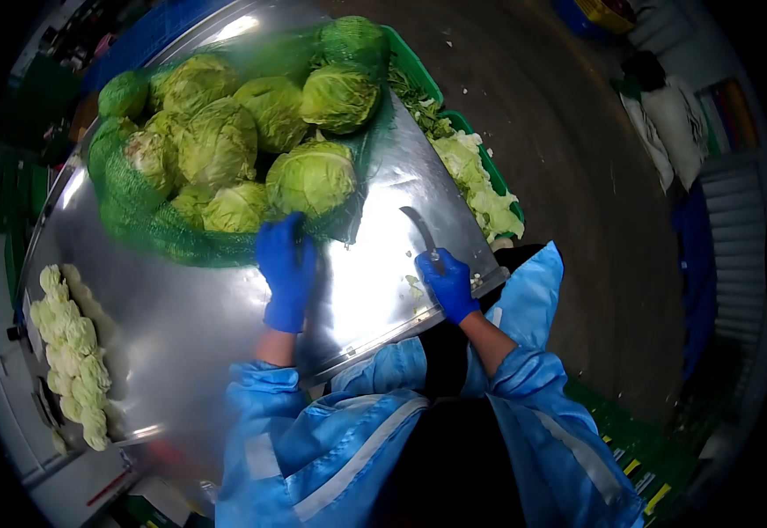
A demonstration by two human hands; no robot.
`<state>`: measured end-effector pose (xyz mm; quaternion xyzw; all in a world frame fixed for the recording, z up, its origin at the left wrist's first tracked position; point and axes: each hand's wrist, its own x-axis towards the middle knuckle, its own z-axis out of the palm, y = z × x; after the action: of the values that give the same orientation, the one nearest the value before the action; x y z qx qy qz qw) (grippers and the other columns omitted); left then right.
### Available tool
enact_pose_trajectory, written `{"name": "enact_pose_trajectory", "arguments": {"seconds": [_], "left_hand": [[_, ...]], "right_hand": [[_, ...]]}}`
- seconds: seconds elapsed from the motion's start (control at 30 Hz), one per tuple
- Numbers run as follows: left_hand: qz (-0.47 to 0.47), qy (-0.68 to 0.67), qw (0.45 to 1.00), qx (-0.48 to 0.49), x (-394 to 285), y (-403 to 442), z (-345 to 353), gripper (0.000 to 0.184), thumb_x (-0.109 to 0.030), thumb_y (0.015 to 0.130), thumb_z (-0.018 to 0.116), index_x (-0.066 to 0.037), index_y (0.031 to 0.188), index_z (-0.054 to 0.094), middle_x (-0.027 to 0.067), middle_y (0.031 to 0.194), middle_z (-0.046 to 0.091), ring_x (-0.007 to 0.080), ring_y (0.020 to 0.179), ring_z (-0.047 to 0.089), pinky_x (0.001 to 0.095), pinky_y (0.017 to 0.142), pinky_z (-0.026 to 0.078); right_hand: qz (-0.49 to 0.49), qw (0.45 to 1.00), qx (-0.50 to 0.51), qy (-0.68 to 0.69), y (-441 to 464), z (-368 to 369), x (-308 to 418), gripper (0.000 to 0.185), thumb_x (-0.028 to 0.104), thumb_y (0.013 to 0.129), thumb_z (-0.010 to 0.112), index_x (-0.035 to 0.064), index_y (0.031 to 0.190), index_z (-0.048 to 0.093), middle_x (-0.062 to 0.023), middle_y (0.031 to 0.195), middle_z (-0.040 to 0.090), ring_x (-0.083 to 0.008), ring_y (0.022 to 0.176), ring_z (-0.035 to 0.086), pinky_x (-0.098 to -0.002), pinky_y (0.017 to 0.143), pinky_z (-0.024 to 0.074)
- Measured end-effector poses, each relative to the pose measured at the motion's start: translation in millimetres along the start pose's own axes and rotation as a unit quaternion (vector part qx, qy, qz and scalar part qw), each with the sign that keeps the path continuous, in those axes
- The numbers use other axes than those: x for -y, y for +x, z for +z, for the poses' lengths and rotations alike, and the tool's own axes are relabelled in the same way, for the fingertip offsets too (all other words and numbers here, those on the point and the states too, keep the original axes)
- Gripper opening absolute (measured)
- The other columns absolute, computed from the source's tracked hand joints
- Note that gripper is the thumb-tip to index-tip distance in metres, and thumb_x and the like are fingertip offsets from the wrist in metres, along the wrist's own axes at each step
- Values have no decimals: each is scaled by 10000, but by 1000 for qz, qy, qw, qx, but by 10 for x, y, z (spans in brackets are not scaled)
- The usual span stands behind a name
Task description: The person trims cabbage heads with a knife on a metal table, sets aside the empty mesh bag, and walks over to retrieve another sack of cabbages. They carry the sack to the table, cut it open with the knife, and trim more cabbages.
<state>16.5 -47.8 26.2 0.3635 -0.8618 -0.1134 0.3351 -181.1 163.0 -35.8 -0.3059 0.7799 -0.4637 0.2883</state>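
Observation:
My right hand (447, 283), in a blue glove, is closed round the handle of a knife with a curved blade (420, 227), which points up and away from me over the metal table (190, 304). My left hand (285, 271), gloved the same way, has its fingers stretched out at the near edge of a green mesh bag (172, 245). Just beyond its fingertips lies a cabbage (311, 179); whether they touch it I cannot tell. Several more cabbages (217, 141) are heaped in the opened bag.
A row of pale trimmed heads (73, 352) lies along the table's left side. Green crates (416, 66) holding loose leaves (471, 180) stand against the right edge. Beyond them is dark floor (577, 176), with white sacks (672, 119) farther right.

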Motion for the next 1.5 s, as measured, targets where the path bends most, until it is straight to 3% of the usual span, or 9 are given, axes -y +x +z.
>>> {"name": "enact_pose_trajectory", "arguments": {"seconds": [0.17,0.47,0.57,0.63,0.7,0.97,1.1,1.33,1.5], "left_hand": [[-26,48,995,83,-176,-327,142,308,-204,748,635,-69,1025,639,127,924,597,351,882,509,464,780,424],[-1,65,996,69,1,-250,427,332,-225,785,655,-13,1034,598,197,1057,547,380,1008,492,470,895,396],[-171,-107,979,-5,-84,-259,470,319,-213,821,628,-13,1065,583,194,1098,550,346,1022,511,427,913,399],[-366,-413,832,-62,6,-176,522,355,-181,837,616,-22,1145,540,140,1127,558,294,1049,521,394,937,394],[-514,-649,547,-123,64,-64,555,404,-149,853,603,-32,1225,498,86,1156,565,243,1076,531,361,961,389],[-386,-465,797,7,-657,-352,277,604,-123,877,575,-35,1411,307,139,1417,355,238,1270,401,370,1042,347],[-419,-551,721,17,-488,-410,211,351,-172,930,547,-25,1244,493,101,1262,486,182,1091,521,294,935,412],[-474,-456,752,50,-838,-160,258,637,-240,886,649,-4,1360,296,155,1298,439,228,1131,496,323,961,411],[-433,-420,789,116,-519,-433,237,780,-278,800,736,28,1346,271,194,1272,461,261,1173,484,361,976,420]], "right_hand": [[21,963,-26,267,276,119,387,154,155,881,646,50,993,653,-18,728,638,-76,620,550,-249,581,459],[-217,966,139,14,1559,848,1926,445,238,813,697,120,1223,571,-121,1036,664,-254,917,648,-336,797,507],[-206,953,172,-143,1698,974,1948,470,266,797,704,138,1228,565,-159,1009,658,-314,886,640,-365,758,511],[-211,950,173,-154,1684,936,1802,477,272,793,703,150,1233,563,-159,962,665,-329,858,641,-373,736,514],[-217,952,179,-121,1548,752,1778,480,266,794,700,157,1240,560,-150,918,672,-328,838,644,-372,721,517],[-135,980,131,72,912,96,1225,404,138,856,660,17,1228,561,-102,1107,664,-164,967,639,-305,865,494],[-17,971,133,198,773,-312,799,248,67,906,588,-15,1139,612,-83,1119,644,-131,985,604,-264,883,470],[142,958,172,182,817,-296,804,441,202,796,758,25,1166,594,0,887,615,-67,736,519,-258,628,465],[-2,982,162,98,297,-245,534,451,108,807,731,1,1212,566,-65,1139,627,-116,1014,577,-271,874,472]]}}
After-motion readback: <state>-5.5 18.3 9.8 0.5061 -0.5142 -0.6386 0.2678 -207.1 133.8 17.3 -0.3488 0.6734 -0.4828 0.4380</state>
